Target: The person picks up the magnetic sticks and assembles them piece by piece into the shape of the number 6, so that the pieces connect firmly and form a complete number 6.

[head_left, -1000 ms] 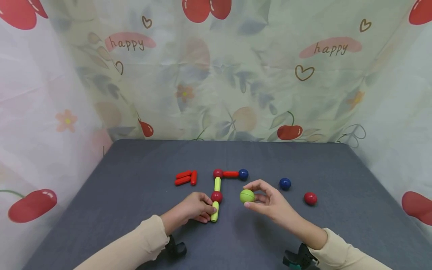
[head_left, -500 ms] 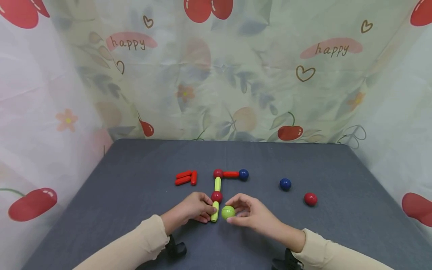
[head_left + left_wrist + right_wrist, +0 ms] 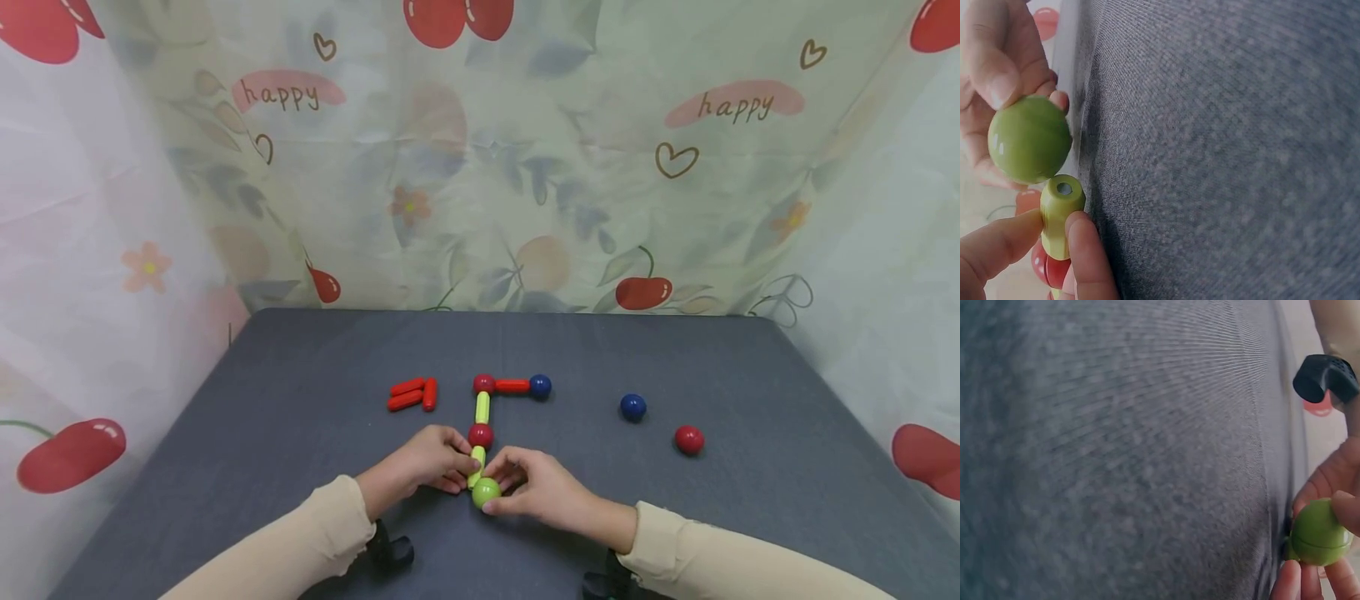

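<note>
My left hand (image 3: 438,458) pinches the lower yellow-green rod (image 3: 477,456), whose near end shows a small grey metal disc in the left wrist view. The right hand (image 3: 551,492) holds a green ball (image 3: 486,494) between thumb and fingers, right at that rod end. Whether ball and rod touch, I cannot tell. From the rod a chain runs away from me: a red ball (image 3: 481,435), another yellow-green rod (image 3: 482,408) and a second red ball (image 3: 483,384). A red rod (image 3: 512,387) leads right from there to a blue ball (image 3: 540,386).
Three loose red rods (image 3: 406,400) lie left of the chain. Off to the right are a loose blue ball (image 3: 633,407) and a loose red ball (image 3: 689,440). A dark grey cloth covers the table (image 3: 300,375), and printed curtains (image 3: 480,167) surround it.
My right hand has carried the green ball left and toward me, to the near end of the lower yellow-green rod. The left hand has stayed on that rod.
</note>
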`<action>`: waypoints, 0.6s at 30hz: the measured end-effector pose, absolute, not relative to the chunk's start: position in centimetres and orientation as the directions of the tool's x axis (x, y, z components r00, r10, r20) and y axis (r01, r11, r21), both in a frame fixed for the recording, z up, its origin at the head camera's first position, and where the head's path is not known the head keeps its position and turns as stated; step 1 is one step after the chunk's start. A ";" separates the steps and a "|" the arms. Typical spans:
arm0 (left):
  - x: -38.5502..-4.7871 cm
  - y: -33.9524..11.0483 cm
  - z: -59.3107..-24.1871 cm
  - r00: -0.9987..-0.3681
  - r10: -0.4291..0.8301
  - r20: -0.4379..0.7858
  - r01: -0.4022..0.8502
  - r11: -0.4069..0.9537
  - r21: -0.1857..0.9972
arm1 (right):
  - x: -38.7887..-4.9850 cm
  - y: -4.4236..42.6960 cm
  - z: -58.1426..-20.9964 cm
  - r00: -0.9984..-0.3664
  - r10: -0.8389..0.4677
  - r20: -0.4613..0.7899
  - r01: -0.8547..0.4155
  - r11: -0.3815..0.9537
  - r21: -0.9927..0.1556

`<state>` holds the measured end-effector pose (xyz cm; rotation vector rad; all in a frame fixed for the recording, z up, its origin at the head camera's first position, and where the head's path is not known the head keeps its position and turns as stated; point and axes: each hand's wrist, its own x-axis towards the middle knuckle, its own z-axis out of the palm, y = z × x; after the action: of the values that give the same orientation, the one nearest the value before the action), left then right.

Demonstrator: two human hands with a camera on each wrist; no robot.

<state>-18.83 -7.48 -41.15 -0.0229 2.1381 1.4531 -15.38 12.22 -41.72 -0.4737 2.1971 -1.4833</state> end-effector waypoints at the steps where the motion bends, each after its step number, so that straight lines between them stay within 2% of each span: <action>1: -18.8 -7.5 -41.2 -0.848 0.282 -0.448 -0.313 0.416 0.854 | -15.3 12.1 -41.8 -0.840 -0.517 -0.168 -0.040 0.366 -0.930; 18: -19.1 -7.6 -41.1 -0.828 0.307 -0.469 -0.342 0.387 0.856 | -15.2 11.5 -42.2 -0.825 -0.548 -0.138 -0.080 0.355 -0.931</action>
<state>-19.13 -7.56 -41.09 -0.0295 2.0760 1.4740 -15.16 11.54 -42.16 -0.5469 2.1946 -1.4720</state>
